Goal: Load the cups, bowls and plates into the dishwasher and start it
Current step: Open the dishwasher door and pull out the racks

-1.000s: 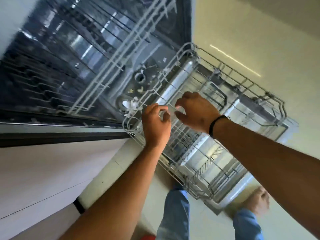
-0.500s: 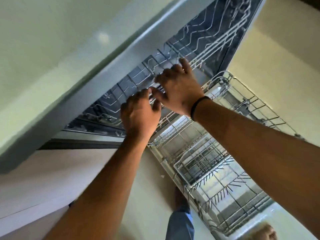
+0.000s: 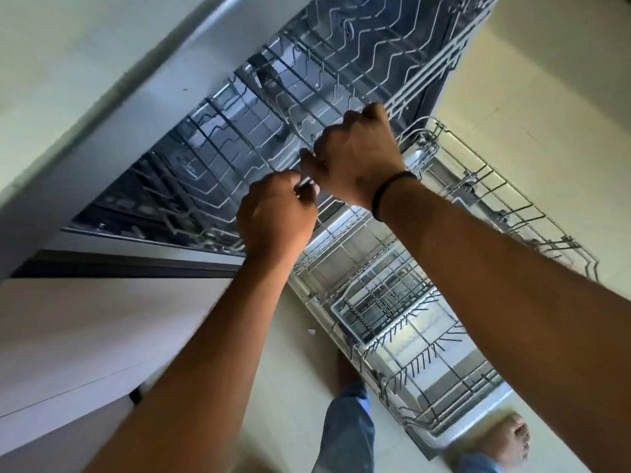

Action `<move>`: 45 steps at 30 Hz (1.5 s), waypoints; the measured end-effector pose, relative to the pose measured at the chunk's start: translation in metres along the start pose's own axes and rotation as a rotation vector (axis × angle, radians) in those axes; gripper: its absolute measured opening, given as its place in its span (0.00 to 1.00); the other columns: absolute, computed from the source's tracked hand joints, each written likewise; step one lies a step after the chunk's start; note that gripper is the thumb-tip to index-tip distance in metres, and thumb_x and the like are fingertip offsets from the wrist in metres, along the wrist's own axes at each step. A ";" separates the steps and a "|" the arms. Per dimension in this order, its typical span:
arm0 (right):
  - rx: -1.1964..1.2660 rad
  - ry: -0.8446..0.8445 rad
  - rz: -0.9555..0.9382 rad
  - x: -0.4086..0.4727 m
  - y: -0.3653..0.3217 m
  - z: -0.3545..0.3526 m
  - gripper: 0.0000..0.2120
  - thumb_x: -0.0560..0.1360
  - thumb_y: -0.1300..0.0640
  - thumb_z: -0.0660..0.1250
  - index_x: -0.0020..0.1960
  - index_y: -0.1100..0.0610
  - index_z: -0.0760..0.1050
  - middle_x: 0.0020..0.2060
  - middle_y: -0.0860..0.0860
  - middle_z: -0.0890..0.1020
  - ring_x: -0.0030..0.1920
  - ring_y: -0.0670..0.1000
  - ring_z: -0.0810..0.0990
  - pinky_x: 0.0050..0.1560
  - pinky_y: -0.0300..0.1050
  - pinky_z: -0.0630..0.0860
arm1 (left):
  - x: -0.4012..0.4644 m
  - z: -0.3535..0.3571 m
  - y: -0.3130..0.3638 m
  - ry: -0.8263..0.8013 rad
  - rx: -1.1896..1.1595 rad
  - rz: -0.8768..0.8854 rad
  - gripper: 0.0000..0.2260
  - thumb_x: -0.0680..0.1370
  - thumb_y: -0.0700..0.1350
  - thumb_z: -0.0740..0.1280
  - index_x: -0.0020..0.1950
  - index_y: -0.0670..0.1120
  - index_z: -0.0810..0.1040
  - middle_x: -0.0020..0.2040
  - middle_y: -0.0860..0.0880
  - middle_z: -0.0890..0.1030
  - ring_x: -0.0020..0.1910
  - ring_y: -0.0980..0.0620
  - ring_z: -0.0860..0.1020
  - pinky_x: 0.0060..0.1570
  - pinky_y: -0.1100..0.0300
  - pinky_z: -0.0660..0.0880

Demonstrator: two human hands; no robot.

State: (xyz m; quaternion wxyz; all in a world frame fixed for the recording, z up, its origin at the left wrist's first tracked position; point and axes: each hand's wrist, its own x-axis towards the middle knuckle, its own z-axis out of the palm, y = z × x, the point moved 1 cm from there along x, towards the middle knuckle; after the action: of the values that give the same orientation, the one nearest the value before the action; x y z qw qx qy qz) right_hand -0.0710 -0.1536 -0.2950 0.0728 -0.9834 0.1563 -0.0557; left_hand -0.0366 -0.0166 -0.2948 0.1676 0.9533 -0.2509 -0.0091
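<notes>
Both hands have risen from the lower rack (image 3: pixel 454 339) to the upper rack (image 3: pixel 273 158). Left hand (image 3: pixel 276 216) and right hand (image 3: pixel 358 155) curl round its front wire. Both racks empty; loading not begun.

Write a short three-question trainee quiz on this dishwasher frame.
1. True or false: the lower rack is pulled out and holds no dishes.
2. Which hand wears the black wristband? A) left B) right C) neither
3. Fill in: both hands grip the front wire of the ____ rack.

Key: 1 true. 2 B, the right hand. 3 upper; the left hand and the right hand curl over its front edge.
</notes>
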 end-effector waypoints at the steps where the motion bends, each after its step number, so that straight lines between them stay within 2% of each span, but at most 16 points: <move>1: -0.009 -0.005 0.008 -0.008 0.003 0.001 0.24 0.81 0.39 0.49 0.39 0.51 0.74 0.40 0.50 0.82 0.43 0.53 0.67 0.61 0.54 0.62 | -0.006 0.001 0.004 -0.018 -0.003 -0.002 0.09 0.78 0.52 0.68 0.52 0.49 0.84 0.50 0.50 0.86 0.50 0.45 0.83 0.42 0.59 0.66; 4: -0.027 -0.038 0.024 -0.034 0.013 0.001 0.27 0.81 0.38 0.48 0.40 0.53 0.78 0.37 0.48 0.81 0.42 0.52 0.66 0.59 0.53 0.62 | -0.023 0.005 0.016 -0.083 -0.033 0.000 0.09 0.76 0.53 0.69 0.47 0.49 0.84 0.45 0.50 0.86 0.47 0.44 0.82 0.40 0.58 0.67; 10: -0.006 -0.119 0.047 -0.087 0.024 -0.009 0.26 0.80 0.33 0.47 0.34 0.49 0.66 0.30 0.45 0.71 0.41 0.52 0.68 0.60 0.53 0.61 | -0.053 0.001 0.047 -0.294 -0.088 0.009 0.12 0.73 0.50 0.71 0.34 0.51 0.71 0.35 0.50 0.81 0.39 0.42 0.79 0.35 0.57 0.63; 12: -0.006 -0.119 0.060 -0.108 0.029 -0.010 0.27 0.80 0.34 0.45 0.33 0.50 0.67 0.30 0.46 0.73 0.40 0.52 0.69 0.59 0.53 0.61 | -0.066 0.002 0.060 -0.361 -0.065 0.057 0.12 0.74 0.49 0.72 0.36 0.52 0.70 0.37 0.50 0.81 0.35 0.46 0.76 0.34 0.58 0.63; 15: 0.005 -0.076 0.093 -0.143 0.037 -0.012 0.25 0.78 0.39 0.44 0.31 0.51 0.67 0.28 0.46 0.72 0.37 0.52 0.65 0.57 0.52 0.61 | -0.091 0.007 0.077 -0.479 -0.052 0.110 0.13 0.74 0.47 0.73 0.35 0.51 0.70 0.29 0.56 0.72 0.27 0.60 0.68 0.23 0.66 0.59; 16: 0.004 -0.067 0.100 -0.153 0.040 -0.012 0.25 0.78 0.40 0.45 0.30 0.51 0.67 0.26 0.47 0.70 0.36 0.52 0.65 0.56 0.52 0.62 | -0.099 0.011 0.079 -0.506 -0.061 0.125 0.15 0.74 0.46 0.72 0.33 0.50 0.68 0.27 0.56 0.70 0.25 0.59 0.67 0.22 0.65 0.57; 18: -0.012 -0.089 0.108 -0.172 0.045 -0.014 0.26 0.77 0.41 0.44 0.30 0.52 0.70 0.26 0.47 0.71 0.36 0.53 0.67 0.55 0.52 0.62 | -0.116 0.019 0.084 -0.527 -0.127 0.167 0.19 0.72 0.43 0.72 0.28 0.49 0.64 0.23 0.54 0.68 0.24 0.53 0.66 0.24 0.60 0.55; 24: -0.011 -0.168 0.116 -0.191 0.054 -0.028 0.27 0.76 0.41 0.42 0.32 0.51 0.73 0.29 0.48 0.76 0.37 0.53 0.70 0.57 0.51 0.62 | -0.135 0.025 0.093 -0.551 -0.220 0.210 0.22 0.73 0.46 0.74 0.25 0.50 0.65 0.20 0.53 0.68 0.20 0.57 0.63 0.27 0.62 0.56; 26: 0.029 -0.193 0.120 -0.191 0.053 -0.031 0.24 0.79 0.40 0.48 0.33 0.50 0.72 0.30 0.47 0.75 0.39 0.52 0.71 0.58 0.51 0.62 | -0.123 0.014 0.093 -0.746 -0.188 0.201 0.18 0.72 0.52 0.76 0.29 0.49 0.71 0.23 0.55 0.74 0.23 0.57 0.69 0.29 0.62 0.64; 29: 0.089 -0.202 0.116 -0.192 0.051 -0.036 0.22 0.79 0.38 0.55 0.33 0.49 0.69 0.30 0.45 0.73 0.40 0.50 0.72 0.61 0.50 0.63 | -0.089 -0.016 0.087 -1.128 -0.186 0.109 0.11 0.69 0.53 0.79 0.47 0.53 0.82 0.42 0.54 0.85 0.40 0.54 0.82 0.40 0.60 0.78; 31: 0.104 -0.194 0.120 -0.192 0.051 -0.036 0.20 0.79 0.41 0.56 0.32 0.49 0.67 0.30 0.45 0.73 0.40 0.50 0.72 0.62 0.50 0.63 | -0.059 -0.025 0.080 -1.006 -0.280 0.071 0.17 0.68 0.49 0.80 0.55 0.54 0.82 0.46 0.57 0.85 0.46 0.59 0.84 0.45 0.62 0.79; 33: 0.107 -0.182 0.129 -0.192 0.051 -0.036 0.20 0.78 0.43 0.57 0.31 0.50 0.66 0.29 0.46 0.73 0.39 0.50 0.71 0.62 0.50 0.62 | -0.025 -0.016 0.064 -0.560 -0.400 0.001 0.14 0.72 0.47 0.77 0.57 0.52 0.83 0.51 0.56 0.85 0.49 0.61 0.83 0.45 0.66 0.80; 35: 0.098 -0.177 0.140 -0.191 0.051 -0.035 0.20 0.78 0.43 0.58 0.30 0.50 0.66 0.28 0.45 0.73 0.38 0.50 0.71 0.61 0.50 0.61 | 0.011 0.003 0.039 -0.145 -0.342 -0.104 0.17 0.73 0.48 0.77 0.62 0.49 0.81 0.62 0.48 0.80 0.60 0.51 0.80 0.51 0.63 0.81; 36: 0.093 -0.183 0.146 -0.192 0.050 -0.035 0.20 0.77 0.43 0.58 0.30 0.50 0.65 0.28 0.45 0.73 0.37 0.50 0.71 0.61 0.50 0.61 | 0.025 0.012 0.028 -0.078 -0.216 -0.161 0.22 0.73 0.51 0.77 0.65 0.50 0.79 0.67 0.45 0.75 0.64 0.44 0.77 0.55 0.55 0.80; 39: 0.091 -0.213 0.157 -0.190 0.048 -0.036 0.20 0.77 0.42 0.58 0.30 0.50 0.66 0.28 0.45 0.72 0.38 0.49 0.70 0.63 0.51 0.61 | 0.044 0.032 0.007 -0.222 0.008 -0.307 0.31 0.74 0.55 0.76 0.73 0.49 0.70 0.74 0.41 0.61 0.68 0.35 0.71 0.63 0.42 0.75; 45: 0.088 -0.251 0.182 -0.191 0.045 -0.039 0.21 0.78 0.41 0.58 0.31 0.50 0.66 0.28 0.45 0.71 0.40 0.50 0.70 0.66 0.52 0.61 | 0.050 0.032 -0.003 -0.246 0.122 -0.237 0.20 0.73 0.45 0.76 0.62 0.45 0.75 0.69 0.41 0.62 0.55 0.37 0.79 0.51 0.46 0.82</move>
State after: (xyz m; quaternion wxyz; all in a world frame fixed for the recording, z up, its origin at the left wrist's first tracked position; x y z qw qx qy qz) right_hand -0.2698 -0.1408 -0.2808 0.1395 -0.9603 0.2317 0.0678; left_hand 0.0054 -0.0487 -0.3221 0.0751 0.9764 -0.1555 -0.1299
